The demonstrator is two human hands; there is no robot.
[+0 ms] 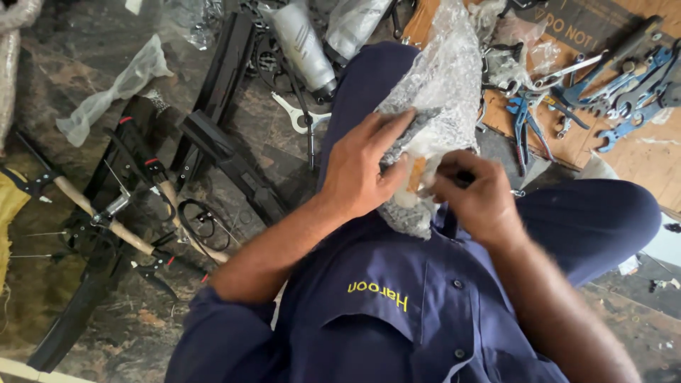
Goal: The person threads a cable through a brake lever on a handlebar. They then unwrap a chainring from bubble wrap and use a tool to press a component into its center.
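Both hands meet over the person's lap: the left hand (358, 170) is curled around a bundle wrapped in clear bubble wrap (436, 92), fingers across its middle, while the right hand (475, 195) is closed in a pinch at the wrap's lower edge. The bundle stands tilted above the dark blue trouser legs. On the wooden board (638, 159) beyond lie blue spanners (631, 99) and blue-handled pliers (523, 117). Black bicycle parts (213, 128) lie scattered on the dark stone floor (71, 64).
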